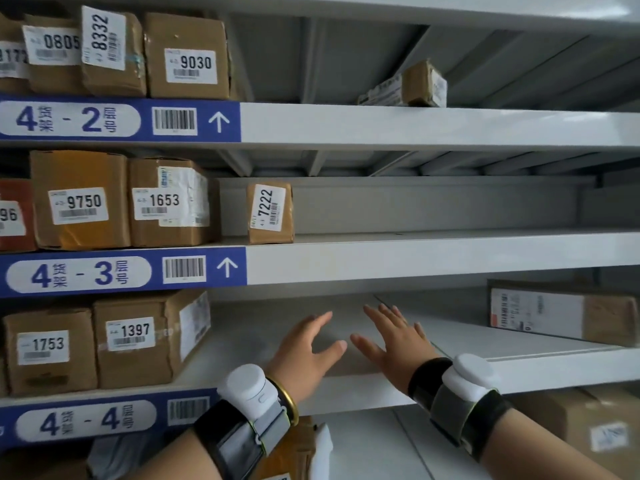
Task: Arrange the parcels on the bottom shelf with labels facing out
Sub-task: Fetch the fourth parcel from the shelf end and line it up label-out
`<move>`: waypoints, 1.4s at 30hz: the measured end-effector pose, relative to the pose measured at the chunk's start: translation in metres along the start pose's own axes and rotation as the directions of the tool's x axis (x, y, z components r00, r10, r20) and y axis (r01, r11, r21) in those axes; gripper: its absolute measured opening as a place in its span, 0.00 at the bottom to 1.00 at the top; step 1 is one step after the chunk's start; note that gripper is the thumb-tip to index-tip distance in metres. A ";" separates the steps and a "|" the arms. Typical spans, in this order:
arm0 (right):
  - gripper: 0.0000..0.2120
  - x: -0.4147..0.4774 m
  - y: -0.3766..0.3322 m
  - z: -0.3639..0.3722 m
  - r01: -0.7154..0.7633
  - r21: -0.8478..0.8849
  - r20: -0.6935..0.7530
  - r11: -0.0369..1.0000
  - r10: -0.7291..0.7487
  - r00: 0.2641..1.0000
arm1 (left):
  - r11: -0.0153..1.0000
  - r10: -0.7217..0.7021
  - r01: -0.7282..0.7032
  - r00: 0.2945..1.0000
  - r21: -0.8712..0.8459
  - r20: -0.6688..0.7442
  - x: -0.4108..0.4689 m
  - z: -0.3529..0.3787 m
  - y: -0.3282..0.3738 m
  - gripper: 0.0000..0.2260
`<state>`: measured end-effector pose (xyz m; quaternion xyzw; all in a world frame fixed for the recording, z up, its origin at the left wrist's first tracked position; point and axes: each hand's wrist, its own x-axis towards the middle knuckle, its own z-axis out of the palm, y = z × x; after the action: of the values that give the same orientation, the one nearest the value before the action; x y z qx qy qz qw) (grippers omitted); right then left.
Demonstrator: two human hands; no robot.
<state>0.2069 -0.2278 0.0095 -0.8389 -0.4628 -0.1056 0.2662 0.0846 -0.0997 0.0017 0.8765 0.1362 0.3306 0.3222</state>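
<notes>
My left hand [306, 351] and my right hand [391, 341] are both open, fingers spread, over the bare middle of the shelf marked 4-4 [346, 393]. Neither hand holds anything. Left of them on that shelf stand two brown parcels, labels 1753 [48, 351] and 1397 [135, 341] facing out. At the right end of the same shelf lies a long flat parcel [561, 311] with a white shipping label. Below that shelf, a brown parcel [287, 448] with white packaging shows behind my left wrist, and another brown parcel [588, 431] sits at the lower right.
The shelf marked 4-3 [415, 258] carries parcels 9750 [79, 199], 1653 [166, 202] and a small one, 7222 [270, 213]. The shelf marked 4-2 [415, 126] holds several labelled parcels at left and a small box [415, 86] lying at the right.
</notes>
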 end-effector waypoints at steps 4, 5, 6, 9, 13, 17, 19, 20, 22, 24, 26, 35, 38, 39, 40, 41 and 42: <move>0.32 -0.002 0.031 -0.013 -0.026 -0.012 -0.040 1.000 0.025 0.999 | 0.999 0.003 0.000 0.999 -0.053 0.047 0.014 0.030 0.019 0.25; 0.32 -0.002 0.039 -0.017 -0.035 -0.014 -0.043 0.999 0.034 0.998 | 0.999 0.005 -0.002 0.998 -0.054 0.057 0.017 0.036 0.024 0.25; 0.32 -0.003 0.046 -0.020 -0.045 -0.015 -0.048 0.999 0.044 0.998 | 0.999 0.007 -0.003 0.998 -0.054 0.067 0.020 0.043 0.029 0.25; 0.32 -0.004 0.067 -0.032 -0.069 -0.035 -0.062 0.997 0.067 0.996 | 0.999 0.015 -0.010 0.996 -0.048 0.091 0.030 0.059 0.044 0.26; 0.32 -0.008 0.095 -0.047 -0.115 -0.068 -0.101 0.991 0.108 0.989 | 0.998 0.039 -0.033 0.992 -0.049 0.119 0.045 0.083 0.064 0.26; 0.32 -0.010 0.122 -0.063 -0.155 -0.083 -0.119 0.984 0.145 0.982 | 0.997 0.008 0.004 0.991 -0.083 0.136 0.060 0.106 0.083 0.25; 0.32 -0.011 0.135 -0.070 -0.176 -0.083 -0.134 0.981 0.164 0.977 | 0.997 0.000 0.012 0.990 -0.081 0.144 0.067 0.116 0.092 0.26; 0.32 -0.012 0.141 -0.074 -0.186 -0.082 -0.138 0.979 0.174 0.975 | 0.996 -0.004 0.016 0.989 -0.083 0.147 0.070 0.122 0.096 0.26; 0.32 -0.013 0.153 -0.080 -0.209 -0.093 -0.144 0.973 0.195 0.970 | 0.996 -0.015 0.029 0.988 -0.089 0.155 0.077 0.133 0.104 0.26; 0.32 -0.014 0.165 -0.086 -0.231 -0.101 -0.166 0.968 0.212 0.963 | 0.995 -0.025 0.041 0.985 -0.090 0.172 0.081 0.142 0.111 0.26; 0.31 -0.016 0.178 -0.093 -0.254 -0.102 -0.191 0.962 0.231 0.954 | 0.995 -0.031 0.049 0.981 -0.089 0.190 0.086 0.153 0.119 0.26; 0.32 -0.031 0.233 -0.123 -0.385 0.043 -0.408 0.922 0.368 0.836 | 0.996 -0.030 0.049 0.969 -0.070 0.245 0.093 0.182 0.139 0.26; 0.31 -0.030 0.245 -0.132 -0.455 0.318 -0.382 0.832 0.551 0.742 | 0.997 -0.022 0.039 0.966 -0.063 0.259 0.093 0.187 0.143 0.27; 0.31 -0.029 0.248 -0.134 -0.459 0.383 -0.367 0.802 0.588 0.721 | 0.998 -0.020 0.037 0.965 -0.060 0.261 0.093 0.188 0.144 0.27; 0.31 -0.029 0.249 -0.135 -0.461 0.422 -0.356 0.781 0.610 0.708 | 0.998 -0.020 0.036 0.965 -0.057 0.263 0.093 0.189 0.145 0.27; 0.31 -0.029 0.251 -0.135 -0.461 0.449 -0.348 0.765 0.625 0.698 | 0.998 -0.021 0.037 0.964 -0.054 0.267 0.093 0.190 0.145 0.27; 0.31 -0.028 0.252 -0.135 -0.460 0.477 -0.342 0.749 0.640 0.688 | 0.998 -0.021 0.037 0.962 -0.053 0.271 0.093 0.190 0.145 0.27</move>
<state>0.4109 -0.4302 0.0228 -0.8227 -0.1135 -0.1410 0.5388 0.2846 -0.2578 0.0335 0.9018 0.0942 0.2068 0.3676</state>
